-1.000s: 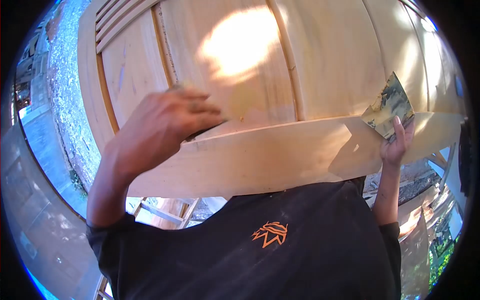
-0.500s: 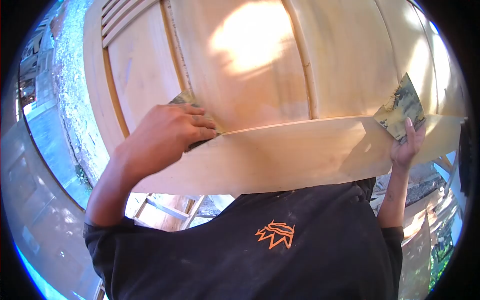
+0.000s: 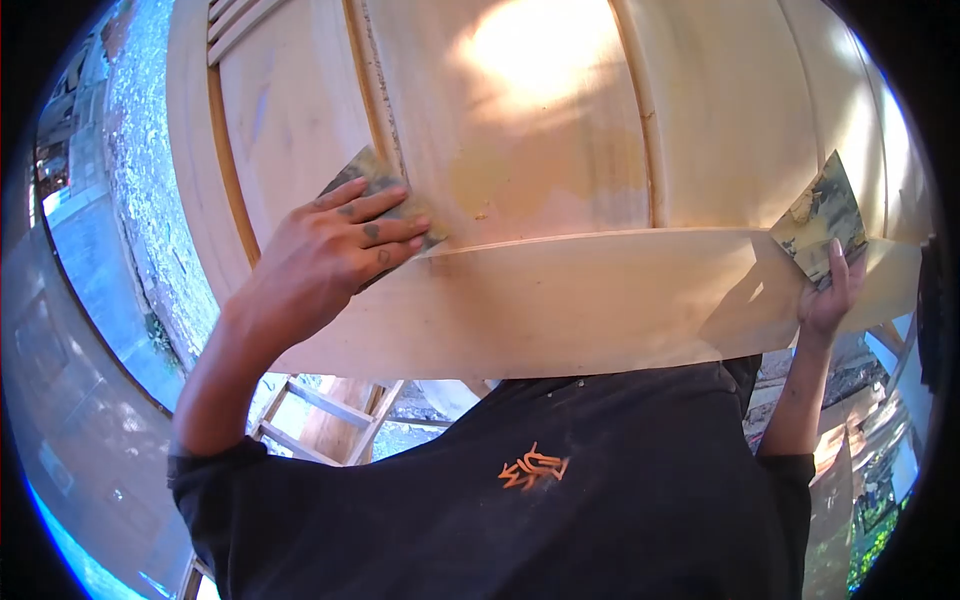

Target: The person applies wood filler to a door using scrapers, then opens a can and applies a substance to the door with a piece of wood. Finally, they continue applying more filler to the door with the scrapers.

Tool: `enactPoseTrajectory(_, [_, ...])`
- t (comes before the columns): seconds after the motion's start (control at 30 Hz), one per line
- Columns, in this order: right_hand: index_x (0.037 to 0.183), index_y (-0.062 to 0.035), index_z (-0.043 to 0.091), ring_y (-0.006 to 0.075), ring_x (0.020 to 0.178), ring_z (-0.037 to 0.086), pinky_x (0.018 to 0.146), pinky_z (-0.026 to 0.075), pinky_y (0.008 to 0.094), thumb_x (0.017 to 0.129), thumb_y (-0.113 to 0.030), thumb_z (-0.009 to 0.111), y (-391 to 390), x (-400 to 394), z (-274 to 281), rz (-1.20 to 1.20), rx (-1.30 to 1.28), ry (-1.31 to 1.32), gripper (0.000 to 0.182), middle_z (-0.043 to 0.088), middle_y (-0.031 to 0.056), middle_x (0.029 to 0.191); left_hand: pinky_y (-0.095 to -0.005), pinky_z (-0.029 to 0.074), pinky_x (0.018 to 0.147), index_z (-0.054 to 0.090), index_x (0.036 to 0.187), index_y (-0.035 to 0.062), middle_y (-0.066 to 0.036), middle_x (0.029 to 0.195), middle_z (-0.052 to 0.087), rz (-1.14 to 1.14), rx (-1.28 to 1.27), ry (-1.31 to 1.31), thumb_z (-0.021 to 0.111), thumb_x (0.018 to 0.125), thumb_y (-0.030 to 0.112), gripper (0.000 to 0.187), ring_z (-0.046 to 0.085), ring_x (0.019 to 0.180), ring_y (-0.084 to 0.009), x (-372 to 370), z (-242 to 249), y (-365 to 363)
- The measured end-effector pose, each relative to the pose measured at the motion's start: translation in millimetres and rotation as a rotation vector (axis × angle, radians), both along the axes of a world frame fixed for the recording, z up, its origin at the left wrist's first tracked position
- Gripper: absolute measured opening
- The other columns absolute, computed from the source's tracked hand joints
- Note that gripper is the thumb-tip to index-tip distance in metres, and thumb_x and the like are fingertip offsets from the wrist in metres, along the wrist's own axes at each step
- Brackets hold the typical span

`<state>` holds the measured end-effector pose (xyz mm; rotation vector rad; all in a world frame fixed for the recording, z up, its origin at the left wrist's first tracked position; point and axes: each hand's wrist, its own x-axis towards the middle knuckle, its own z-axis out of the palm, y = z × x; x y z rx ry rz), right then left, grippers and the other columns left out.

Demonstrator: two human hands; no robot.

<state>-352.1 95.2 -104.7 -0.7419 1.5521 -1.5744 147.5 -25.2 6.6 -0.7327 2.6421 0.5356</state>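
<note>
Head view: the left hand [image 3: 335, 235] spreads flat over a mottled sheet [image 3: 372, 172], perhaps sandpaper, on the smooth, grooved wooden panel [image 3: 550, 165]; the right hand [image 3: 832, 290] pinches a torn-surfaced piece [image 3: 828, 215] beneath its thumb. A jagged orange emblem [image 3: 534, 467] marks the black shirt [image 3: 480, 520].

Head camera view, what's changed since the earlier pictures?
The left hand has moved left across the wooden door, and more of its sandpaper shows. Nothing was grabbed or let go. The right hand still holds the other sheet.
</note>
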Motion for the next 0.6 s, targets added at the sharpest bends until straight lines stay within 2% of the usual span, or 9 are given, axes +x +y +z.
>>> enactPoseTrajectory(0.03, [0.131, 0.0037, 0.041, 0.0245, 0.112, 0.056, 0.095, 0.047, 0.0368, 0.089, -0.002, 0.052, -1, 0, -1, -0.003, -0.005, 0.002, 0.044, 0.054, 0.0159, 0.123, -0.0433, 0.042, 0.104, 0.070, 0.104, 0.0092, -0.005, 0.114, 0.067, 0.041, 0.101, -0.084, 0.058, 0.078, -0.002, 0.031, 0.056, 0.119, -0.0258, -8, 18, -8])
enactPoseTrajectory(0.1, [0.132, 0.0037, 0.040, 0.0248, 0.113, 0.056, 0.096, 0.047, 0.0370, 0.089, -0.001, 0.052, -2, 0, -3, -0.017, -0.018, -0.025, 0.045, 0.054, 0.0162, 0.124, -0.0420, 0.045, 0.099, 0.070, 0.102, 0.0078, -0.007, 0.112, 0.068, 0.052, 0.034, 0.042, 0.057, 0.076, -0.003, 0.031, 0.058, 0.117, -0.0261, -26, 28, -24])
enactPoseTrajectory(0.23, [0.132, 0.0039, 0.040, 0.0256, 0.113, 0.056, 0.096, 0.047, 0.0375, 0.088, -0.002, 0.053, -3, -2, -7, -0.026, -0.059, -0.016, 0.046, 0.053, 0.0166, 0.125, -0.0393, 0.048, 0.092, 0.072, 0.099, 0.0060, -0.009, 0.108, 0.069, 0.031, -0.029, 0.156, 0.058, 0.075, -0.003, 0.029, 0.059, 0.114, -0.0263, -74, 15, -51])
enactPoseTrajectory(0.37, [0.134, 0.0035, 0.038, 0.0268, 0.115, 0.055, 0.097, 0.047, 0.0388, 0.088, -0.001, 0.052, -3, 1, -2, -0.038, -0.034, 0.008, 0.048, 0.052, 0.0172, 0.126, -0.0375, 0.048, 0.093, 0.071, 0.098, 0.0055, -0.007, 0.111, 0.068, 0.093, 0.094, 0.067, 0.058, 0.075, -0.003, 0.028, 0.058, 0.115, -0.0258, -60, -6, -38])
enactPoseTrajectory(0.43, [0.135, 0.0033, 0.036, 0.0274, 0.115, 0.054, 0.097, 0.046, 0.0395, 0.088, -0.001, 0.052, -2, 2, -3, -0.062, -0.029, 0.009, 0.049, 0.051, 0.0175, 0.127, -0.0376, 0.048, 0.093, 0.071, 0.097, 0.0054, -0.006, 0.111, 0.068, 0.085, 0.082, 0.037, 0.059, 0.075, -0.003, 0.027, 0.058, 0.115, -0.0254, -38, -6, -20])
enactPoseTrajectory(0.53, [0.135, 0.0035, 0.037, 0.0269, 0.116, 0.054, 0.097, 0.047, 0.0387, 0.089, -0.001, 0.052, -1, -5, -6, -0.004, -0.026, -0.028, 0.049, 0.051, 0.0175, 0.127, -0.0381, 0.048, 0.094, 0.072, 0.096, 0.0058, -0.003, 0.110, 0.069, 0.051, -0.032, 0.192, 0.062, 0.073, -0.003, 0.026, 0.058, 0.115, -0.0251, -3, -17, -3])
enactPoseTrajectory(0.6, [0.134, 0.0039, 0.038, 0.0259, 0.115, 0.054, 0.096, 0.047, 0.0375, 0.089, -0.002, 0.052, -5, 1, 0, 0.000, -0.030, 0.000, 0.047, 0.052, 0.0171, 0.127, -0.0380, 0.048, 0.095, 0.072, 0.096, 0.0061, -0.003, 0.111, 0.068, 0.030, 0.005, 0.135, 0.064, 0.073, -0.002, 0.026, 0.058, 0.115, -0.0252, 8, -10, -7])
